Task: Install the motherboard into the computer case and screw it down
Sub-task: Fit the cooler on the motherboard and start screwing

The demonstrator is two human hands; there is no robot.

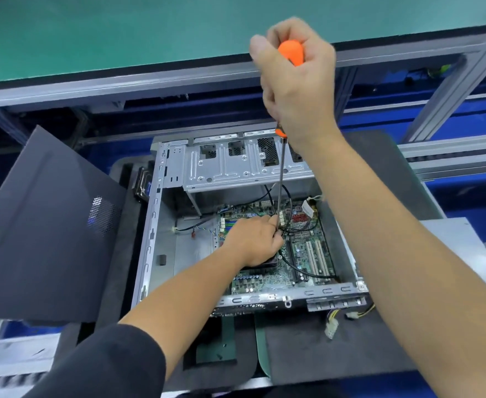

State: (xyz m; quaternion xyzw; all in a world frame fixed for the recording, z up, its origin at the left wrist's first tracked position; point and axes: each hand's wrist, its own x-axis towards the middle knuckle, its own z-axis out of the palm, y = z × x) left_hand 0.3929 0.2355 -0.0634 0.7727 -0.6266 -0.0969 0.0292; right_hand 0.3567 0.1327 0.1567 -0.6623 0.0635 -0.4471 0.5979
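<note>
Two hands busy over open computer case (161, 214). Right hand (296, 81) at 12 o'clock, fist wrapped round orange handle of screwdriver (280, 179), shaft near upright. Left hand (253, 241) at centre pinches shaft tip against motherboard (302, 254), seated in case floor. Black side panel (43, 225) at 9 o'clock.

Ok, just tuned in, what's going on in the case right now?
The motherboard already lies inside the open computer case. The right hand grips the orange-handled screwdriver, held upright with its tip down on the board. The left hand pinches at the shaft's tip, among black cables, steadying it. The screw itself is hidden.
</note>
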